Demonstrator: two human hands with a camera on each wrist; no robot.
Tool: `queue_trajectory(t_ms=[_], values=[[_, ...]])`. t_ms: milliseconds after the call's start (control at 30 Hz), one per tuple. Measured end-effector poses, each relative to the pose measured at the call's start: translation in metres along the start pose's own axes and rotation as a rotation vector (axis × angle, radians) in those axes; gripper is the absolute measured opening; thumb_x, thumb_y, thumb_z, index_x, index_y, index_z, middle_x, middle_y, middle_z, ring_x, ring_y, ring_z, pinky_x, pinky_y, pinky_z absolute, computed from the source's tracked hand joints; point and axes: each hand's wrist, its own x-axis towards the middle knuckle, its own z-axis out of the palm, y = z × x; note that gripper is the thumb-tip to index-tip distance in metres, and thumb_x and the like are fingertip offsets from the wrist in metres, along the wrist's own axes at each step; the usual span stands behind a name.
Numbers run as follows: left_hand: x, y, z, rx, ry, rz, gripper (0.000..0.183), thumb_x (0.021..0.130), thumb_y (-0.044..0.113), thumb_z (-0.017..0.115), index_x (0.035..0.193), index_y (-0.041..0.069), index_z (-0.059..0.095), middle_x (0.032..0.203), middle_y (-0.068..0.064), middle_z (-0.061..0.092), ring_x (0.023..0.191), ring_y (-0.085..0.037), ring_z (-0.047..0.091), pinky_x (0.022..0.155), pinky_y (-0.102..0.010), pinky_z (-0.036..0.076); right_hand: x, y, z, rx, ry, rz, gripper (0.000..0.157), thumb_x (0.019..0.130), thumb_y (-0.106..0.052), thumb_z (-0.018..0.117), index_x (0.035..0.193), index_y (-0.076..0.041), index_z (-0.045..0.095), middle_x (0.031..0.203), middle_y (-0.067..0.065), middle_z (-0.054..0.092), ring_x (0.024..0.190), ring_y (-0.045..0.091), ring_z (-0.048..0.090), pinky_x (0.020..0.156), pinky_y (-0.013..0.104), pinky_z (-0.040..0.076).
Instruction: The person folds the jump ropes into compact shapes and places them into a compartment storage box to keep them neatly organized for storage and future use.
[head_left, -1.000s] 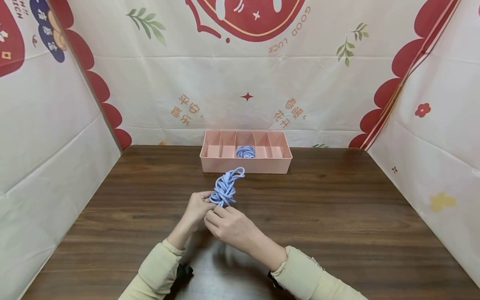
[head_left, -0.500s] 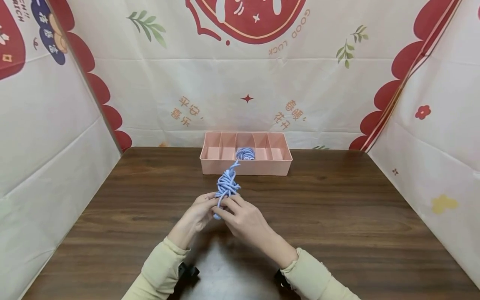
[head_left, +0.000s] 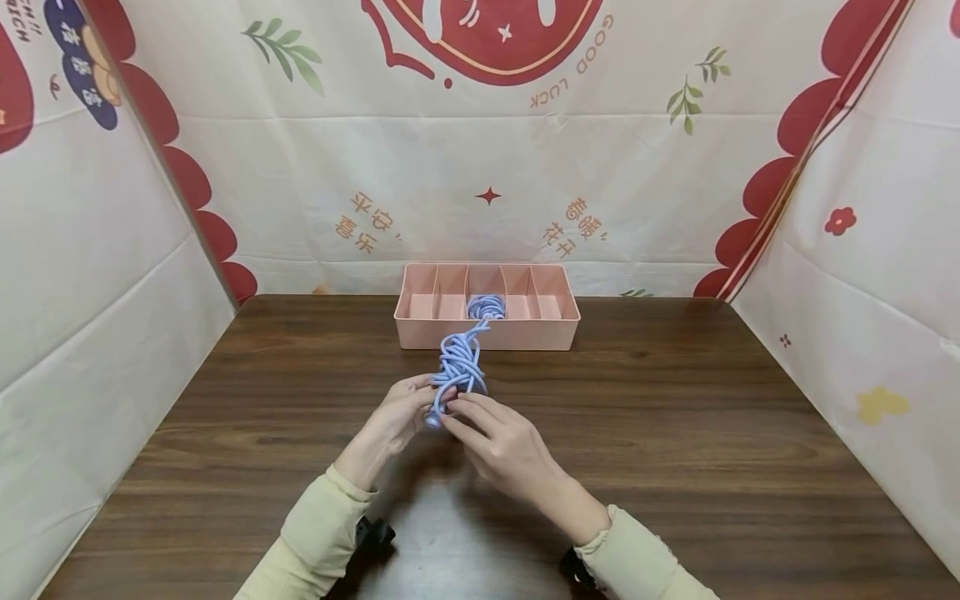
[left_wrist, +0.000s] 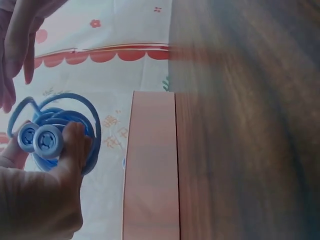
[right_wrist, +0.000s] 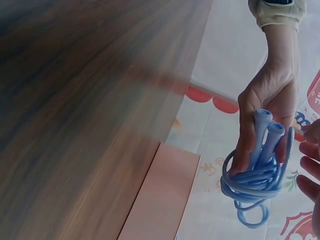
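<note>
A light-blue jump rope (head_left: 459, 360) is bundled up, its cord wound round two handles (right_wrist: 265, 137) that lie side by side. My left hand (head_left: 393, 417) holds the bundle between thumb and fingers above the table. The round handle ends (left_wrist: 47, 141) face the left wrist camera. My right hand (head_left: 510, 446) is beside the bundle at its near right side, fingers extended and spread a little. In the right wrist view the fingers (right_wrist: 311, 165) of that hand appear apart from the cord. A loose loop of cord (right_wrist: 252, 217) sticks out at the bundle's far end.
Beyond the hands stands a pink divided box (head_left: 487, 335) at the back of the brown wooden table (head_left: 660, 417). Its middle compartment holds another coil of blue cord (head_left: 487, 307). A printed white cloth (head_left: 420, 167) hangs behind and along both sides.
The bundle has moved slightly up and to the right, and turned so its near end shows between the hands. My right hand has shifted right, its fingers less bunched against the bundle.
</note>
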Motion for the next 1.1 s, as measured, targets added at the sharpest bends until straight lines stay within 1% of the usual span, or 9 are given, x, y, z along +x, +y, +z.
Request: queue_trajectory(t_ms=[167, 300, 400, 500, 600, 800, 867, 1033, 1100], values=[[0.02, 0.006, 0.013, 0.185, 0.182, 0.019, 0.036, 0.083, 0.002, 0.059, 0.115, -0.014, 0.049, 0.087, -0.006, 0.064, 0.074, -0.007, 0.06, 0.066, -0.021, 0.048, -0.009, 0.008, -0.008, -0.005, -0.028, 0.043, 0.031, 0.091, -0.01, 0.039, 0.099, -0.003, 0.068, 0.106, 0.015, 0.061, 0.102, 0.029, 0.057, 0.092, 0.036, 0.043], [0.036, 0.014, 0.024, 0.308, 0.281, 0.032, 0.038, 0.078, 0.004, 0.067, 0.112, -0.009, 0.056, 0.092, -0.01, 0.065, 0.069, -0.005, 0.056, 0.059, -0.019, 0.045, -0.02, 0.016, -0.015, -0.031, -0.091, 0.134, 0.027, 0.083, -0.012, 0.054, 0.106, -0.003, 0.065, 0.112, 0.016, 0.059, 0.108, 0.032, 0.053, 0.094, 0.043, 0.04], [0.044, 0.02, 0.028, 0.384, 0.321, 0.034, 0.039, 0.076, 0.006, 0.069, 0.111, -0.007, 0.058, 0.09, -0.01, 0.065, 0.06, -0.005, 0.053, 0.051, -0.019, 0.042, -0.031, 0.02, -0.02, -0.059, -0.204, 0.228, 0.049, 0.075, -0.023, 0.066, 0.12, -0.006, 0.057, 0.124, 0.017, 0.051, 0.118, 0.034, 0.044, 0.097, 0.05, 0.035], [0.051, 0.024, 0.031, 0.45, 0.334, 0.033, 0.041, 0.075, 0.007, 0.07, 0.112, -0.006, 0.058, 0.087, -0.009, 0.065, 0.053, -0.005, 0.05, 0.047, -0.02, 0.041, -0.043, 0.023, -0.026, -0.071, -0.347, 0.327, 0.072, 0.073, -0.038, 0.069, 0.134, -0.01, 0.043, 0.137, 0.019, 0.038, 0.127, 0.037, 0.032, 0.099, 0.055, 0.028], [0.058, 0.028, 0.034, 0.517, 0.338, 0.023, 0.042, 0.075, 0.009, 0.071, 0.112, -0.005, 0.059, 0.086, -0.009, 0.065, 0.05, -0.006, 0.049, 0.045, -0.019, 0.041, -0.054, 0.024, -0.033, -0.071, -0.448, 0.408, 0.081, 0.074, -0.045, 0.067, 0.14, -0.013, 0.033, 0.144, 0.019, 0.027, 0.131, 0.038, 0.022, 0.1, 0.058, 0.024], [0.078, 0.036, 0.049, 0.638, 0.294, -0.007, 0.047, 0.074, 0.011, 0.072, 0.116, -0.003, 0.058, 0.099, -0.015, 0.064, 0.056, -0.007, 0.049, 0.049, -0.019, 0.041, -0.074, 0.029, -0.053, -0.088, -0.536, 0.522, 0.079, 0.078, -0.046, 0.064, 0.142, -0.016, 0.03, 0.147, 0.016, 0.022, 0.133, 0.037, 0.018, 0.101, 0.058, 0.021], [0.086, 0.039, 0.052, 0.715, 0.277, 0.005, 0.047, 0.073, 0.01, 0.073, 0.115, -0.004, 0.059, 0.1, -0.017, 0.064, 0.053, -0.008, 0.047, 0.047, -0.019, 0.04, -0.079, 0.028, -0.059, -0.078, -0.565, 0.549, 0.076, 0.08, -0.046, 0.061, 0.142, -0.017, 0.029, 0.148, 0.015, 0.021, 0.134, 0.036, 0.019, 0.102, 0.057, 0.019], [0.101, 0.045, 0.061, 0.97, 0.29, 0.046, 0.041, 0.068, 0.013, 0.077, 0.104, -0.003, 0.066, 0.09, -0.015, 0.066, 0.054, -0.008, 0.044, 0.046, -0.017, 0.037, -0.089, 0.025, -0.072, -0.049, -0.604, 0.581, 0.073, 0.083, -0.046, 0.058, 0.144, -0.019, 0.026, 0.149, 0.015, 0.019, 0.133, 0.035, 0.02, 0.102, 0.056, 0.021], [0.107, 0.047, 0.067, 1.032, 0.299, 0.053, 0.035, 0.068, 0.015, 0.078, 0.096, -0.002, 0.068, 0.083, -0.011, 0.067, 0.056, -0.009, 0.045, 0.046, -0.018, 0.037, -0.093, 0.023, -0.079, -0.047, -0.607, 0.589, 0.074, 0.083, -0.046, 0.058, 0.144, -0.019, 0.025, 0.148, 0.015, 0.019, 0.133, 0.036, 0.021, 0.101, 0.056, 0.023]])
